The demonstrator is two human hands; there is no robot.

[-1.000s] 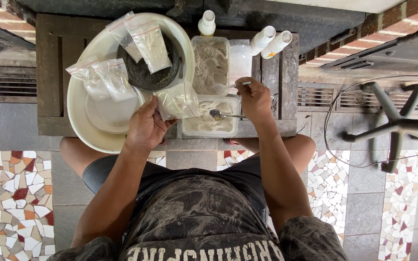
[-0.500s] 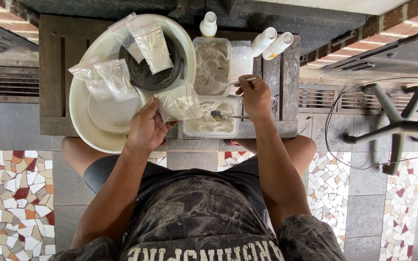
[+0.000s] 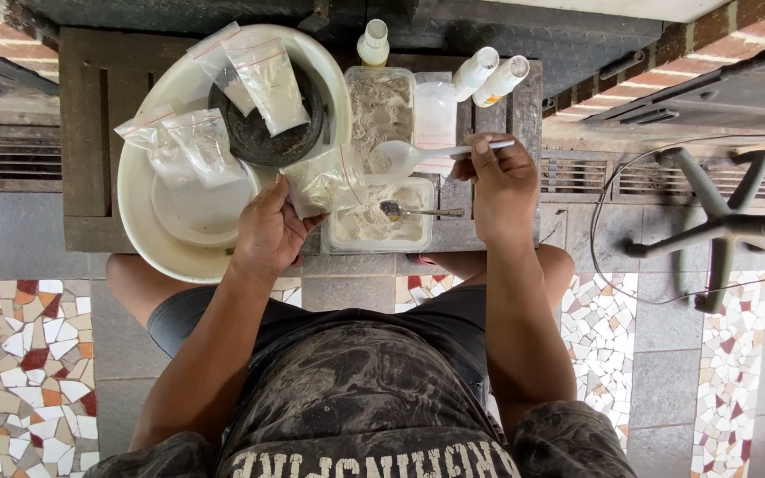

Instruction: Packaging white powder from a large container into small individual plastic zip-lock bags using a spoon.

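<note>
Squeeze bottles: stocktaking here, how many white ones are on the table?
3: one at the far edge behind the shredded-food container, two leaning side by side further right. Others may be hidden.

It looks like a home porch or yard used for small-scale food packing. A low dark wooden surface [image 3: 81,133] stands on a floor of grey slabs and mosaic tile [image 3: 11,354], with brick edging [image 3: 692,53] beyond. On it sit a white basin [image 3: 143,230] holding small plastic bags [image 3: 267,80], plastic food tubs [image 3: 381,106] and squeeze bottles [image 3: 475,71].
</note>
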